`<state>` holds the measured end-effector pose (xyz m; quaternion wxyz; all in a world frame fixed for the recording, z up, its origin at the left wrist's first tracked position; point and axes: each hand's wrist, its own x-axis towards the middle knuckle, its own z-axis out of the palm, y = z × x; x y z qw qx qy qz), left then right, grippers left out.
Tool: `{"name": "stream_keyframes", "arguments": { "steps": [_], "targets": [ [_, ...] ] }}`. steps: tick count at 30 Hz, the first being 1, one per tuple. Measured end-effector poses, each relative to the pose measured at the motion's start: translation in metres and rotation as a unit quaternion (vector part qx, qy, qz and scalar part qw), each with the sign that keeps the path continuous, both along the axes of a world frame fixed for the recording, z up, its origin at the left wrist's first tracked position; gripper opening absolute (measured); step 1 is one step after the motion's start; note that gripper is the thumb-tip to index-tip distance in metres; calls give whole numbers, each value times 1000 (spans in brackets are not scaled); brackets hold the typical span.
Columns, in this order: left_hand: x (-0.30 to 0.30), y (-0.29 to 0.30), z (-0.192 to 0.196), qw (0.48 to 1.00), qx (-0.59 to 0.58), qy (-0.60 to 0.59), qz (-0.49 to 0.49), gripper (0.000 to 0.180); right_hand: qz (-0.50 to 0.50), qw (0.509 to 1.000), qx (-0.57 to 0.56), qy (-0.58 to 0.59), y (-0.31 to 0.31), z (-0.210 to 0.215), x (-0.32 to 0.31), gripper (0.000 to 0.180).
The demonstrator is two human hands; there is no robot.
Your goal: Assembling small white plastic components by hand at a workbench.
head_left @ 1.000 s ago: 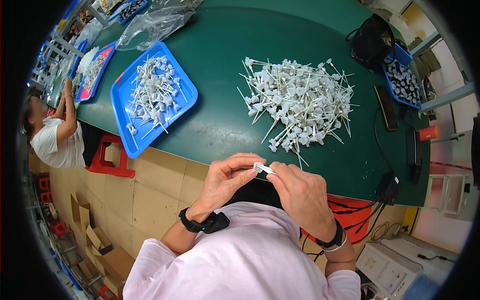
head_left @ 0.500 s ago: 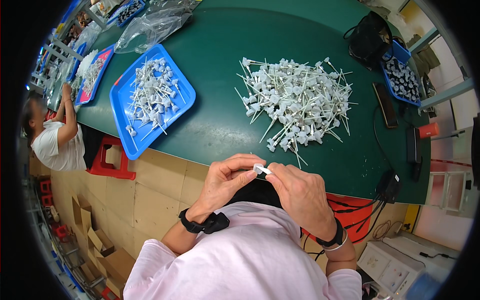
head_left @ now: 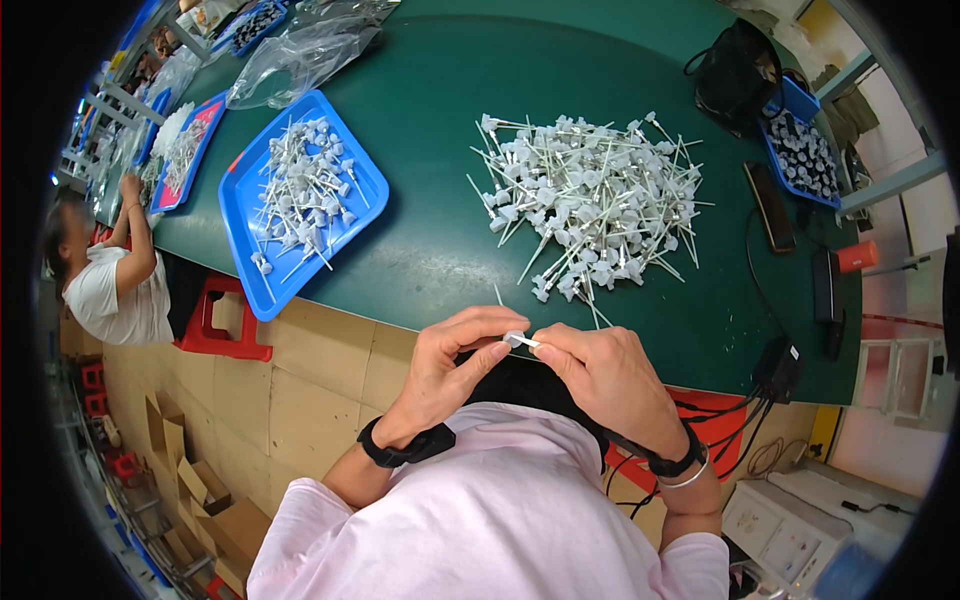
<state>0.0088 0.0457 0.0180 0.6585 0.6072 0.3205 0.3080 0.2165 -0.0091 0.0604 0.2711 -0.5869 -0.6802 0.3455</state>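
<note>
At the table's front edge, the thumb and fingers of my left hand (head_left: 450, 362) pinch a small translucent-white spray pump head (head_left: 515, 339). A thin pale tube (head_left: 498, 294) sticks up just beyond these fingers. My right hand (head_left: 612, 378) is closed, its fingertips pinching a narrow white piece (head_left: 530, 343) that meets the pump head; whether the two are joined I cannot tell. Beyond my hands lies a large heap of similar spray pumps (head_left: 600, 195) with thin tubes. To the left, a blue tray (head_left: 262, 298) holds a smaller pile of them.
The green table (head_left: 430, 240) carries a phone (head_left: 769, 207), a black bag (head_left: 738, 78) and a blue bin of dark-and-white parts (head_left: 803, 158) on the right. Clear plastic bags (head_left: 300, 60) lie far left. A co-worker (head_left: 115, 270) sits there beside a red stool (head_left: 225, 325).
My right hand has turned slightly, its wrist shifting right, with the white piece still at the pump head. A thin tube now shows upright beyond my left fingers.
</note>
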Motion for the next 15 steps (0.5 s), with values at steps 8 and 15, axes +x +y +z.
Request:
{"name": "stream_keyframes", "arguments": {
  "steps": [8, 15],
  "targets": [
    [1, -1, -5, 999, -15, -34, 34, 22, -7, 1000, -27, 0, 5, -1, -4, 20],
    [-1, 3, -13, 990, -121, -60, 44, 17, -48, 999, 20, 5, -1, 12, 1, 14]
  ]
}}
